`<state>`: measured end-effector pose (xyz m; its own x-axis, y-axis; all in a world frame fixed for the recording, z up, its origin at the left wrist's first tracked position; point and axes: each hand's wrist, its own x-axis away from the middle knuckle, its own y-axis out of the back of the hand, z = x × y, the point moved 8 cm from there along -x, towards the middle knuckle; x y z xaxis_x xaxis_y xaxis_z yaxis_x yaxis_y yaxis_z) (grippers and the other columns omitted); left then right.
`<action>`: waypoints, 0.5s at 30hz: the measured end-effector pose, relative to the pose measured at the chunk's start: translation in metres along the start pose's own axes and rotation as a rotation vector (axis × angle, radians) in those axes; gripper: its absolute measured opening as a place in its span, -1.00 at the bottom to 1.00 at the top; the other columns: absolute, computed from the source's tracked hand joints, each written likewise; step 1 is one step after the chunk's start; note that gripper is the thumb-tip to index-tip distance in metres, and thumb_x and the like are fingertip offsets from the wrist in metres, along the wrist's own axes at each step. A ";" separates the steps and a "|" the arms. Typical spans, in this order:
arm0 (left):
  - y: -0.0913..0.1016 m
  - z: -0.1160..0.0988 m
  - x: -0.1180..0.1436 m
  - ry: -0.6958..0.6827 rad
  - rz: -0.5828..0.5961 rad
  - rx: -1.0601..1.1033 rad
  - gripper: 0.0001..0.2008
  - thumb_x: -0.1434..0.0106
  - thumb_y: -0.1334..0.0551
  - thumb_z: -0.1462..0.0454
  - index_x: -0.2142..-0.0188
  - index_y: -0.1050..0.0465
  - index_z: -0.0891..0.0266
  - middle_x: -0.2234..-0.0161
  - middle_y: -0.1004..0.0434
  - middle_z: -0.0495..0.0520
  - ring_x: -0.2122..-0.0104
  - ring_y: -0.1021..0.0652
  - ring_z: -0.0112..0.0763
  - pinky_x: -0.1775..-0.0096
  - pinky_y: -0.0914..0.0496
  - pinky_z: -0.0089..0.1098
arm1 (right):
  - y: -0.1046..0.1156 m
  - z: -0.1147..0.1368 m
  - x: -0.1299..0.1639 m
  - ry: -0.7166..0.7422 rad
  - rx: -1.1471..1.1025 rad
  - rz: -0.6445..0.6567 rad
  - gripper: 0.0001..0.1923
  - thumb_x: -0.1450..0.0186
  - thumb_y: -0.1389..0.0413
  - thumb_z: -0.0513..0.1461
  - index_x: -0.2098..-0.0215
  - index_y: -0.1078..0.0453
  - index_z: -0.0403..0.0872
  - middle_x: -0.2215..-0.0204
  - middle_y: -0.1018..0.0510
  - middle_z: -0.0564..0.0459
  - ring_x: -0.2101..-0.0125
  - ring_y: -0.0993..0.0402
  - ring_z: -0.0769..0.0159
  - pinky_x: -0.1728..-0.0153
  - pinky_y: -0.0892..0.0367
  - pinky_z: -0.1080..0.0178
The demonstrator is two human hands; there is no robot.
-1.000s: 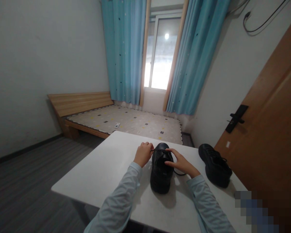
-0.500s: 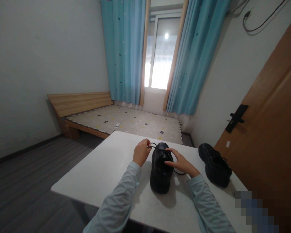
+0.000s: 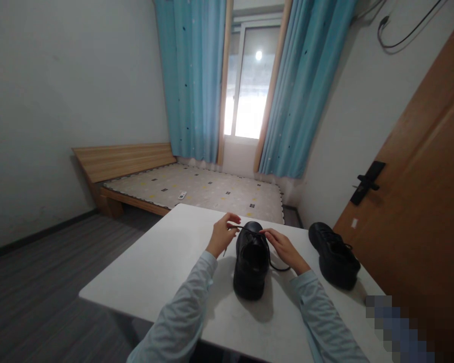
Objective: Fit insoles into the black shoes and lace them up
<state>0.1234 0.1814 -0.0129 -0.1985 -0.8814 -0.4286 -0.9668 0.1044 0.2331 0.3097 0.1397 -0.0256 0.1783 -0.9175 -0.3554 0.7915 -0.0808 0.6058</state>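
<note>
A black lace-up shoe [image 3: 251, 264] stands on the white table [image 3: 166, 267] in front of me, toe pointing away. My left hand [image 3: 221, 237] is just left of its toe and pinches one black lace end. My right hand [image 3: 283, 248] rests at the shoe's right side, fingertips on the other lace [image 3: 269, 254], which loops down beside the shoe. Both arms wear pale blue sleeves.
A second black shoe [image 3: 335, 256] sits at the table's right edge near a wooden door [image 3: 416, 201] with a black handle. Beyond the table lie a low wooden bed [image 3: 196, 189] with a small remote, blue curtains and a window. Grey floor spreads to the left.
My left hand has lifted and drawn the lace end out from the shoe's toe area. My right hand slid forward along the shoe's top toward the toe.
</note>
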 end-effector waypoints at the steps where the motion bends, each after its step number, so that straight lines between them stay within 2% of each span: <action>1: -0.008 -0.001 0.001 -0.007 0.088 -0.005 -0.73 0.00 -0.11 0.47 0.26 -0.33 0.27 0.28 -0.48 0.04 0.37 -0.52 -0.45 0.37 -0.44 -0.44 | 0.002 -0.002 -0.001 -0.002 -0.001 -0.024 -0.65 -0.31 0.11 -0.04 0.21 -0.41 -0.04 0.26 -0.53 0.00 0.16 -0.42 0.17 0.07 -0.27 0.11; 3: -0.021 -0.007 0.006 -0.048 0.225 -0.036 -0.74 -0.01 -0.15 0.44 0.26 -0.36 0.26 0.26 -0.49 0.03 0.30 -0.51 -0.43 0.26 -0.43 -0.41 | 0.004 -0.005 -0.002 -0.008 -0.011 -0.062 -0.69 -0.29 0.07 -0.06 0.26 -0.41 -0.04 0.29 -0.54 -0.01 0.19 -0.43 0.18 0.11 -0.30 0.12; 6: -0.030 -0.013 0.011 -0.066 0.319 -0.084 -0.74 -0.04 -0.17 0.42 0.23 -0.38 0.25 0.23 -0.49 0.03 0.23 -0.49 -0.42 0.18 -0.40 -0.39 | 0.003 -0.007 -0.002 -0.024 -0.026 -0.086 -0.76 -0.25 0.01 -0.10 0.29 -0.40 -0.06 0.29 -0.52 -0.02 0.22 -0.44 0.21 0.19 -0.35 0.15; 9: -0.032 -0.014 0.012 -0.079 0.336 -0.136 -0.75 -0.08 -0.20 0.36 0.20 -0.39 0.23 0.20 -0.48 0.04 0.20 -0.47 -0.39 0.16 -0.38 -0.38 | 0.005 -0.008 -0.002 -0.033 0.001 -0.130 -0.80 -0.20 -0.05 -0.11 0.35 -0.39 -0.06 0.34 -0.49 0.00 0.29 -0.43 0.24 0.30 -0.38 0.19; 12: -0.033 -0.013 0.012 -0.143 0.334 -0.196 -0.66 -0.04 -0.29 0.27 0.15 -0.37 0.21 0.18 -0.45 0.07 0.19 -0.45 -0.35 0.14 -0.36 -0.35 | 0.007 -0.012 -0.003 -0.026 0.030 -0.181 -0.79 -0.17 -0.07 -0.09 0.41 -0.38 -0.07 0.37 -0.44 0.00 0.35 -0.40 0.27 0.40 -0.37 0.23; 15: -0.035 -0.007 0.011 -0.167 0.328 -0.269 -0.58 0.01 -0.34 0.20 0.13 -0.36 0.22 0.19 -0.41 0.09 0.19 -0.43 -0.32 0.13 -0.34 -0.32 | 0.006 -0.023 -0.004 -0.043 0.008 -0.182 -0.74 -0.15 -0.09 -0.04 0.44 -0.37 -0.08 0.42 -0.44 0.01 0.40 -0.38 0.28 0.36 -0.36 0.20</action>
<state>0.1562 0.1644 -0.0200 -0.5319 -0.7333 -0.4235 -0.7765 0.2229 0.5894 0.3272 0.1517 -0.0364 0.0070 -0.9034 -0.4288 0.8039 -0.2499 0.5397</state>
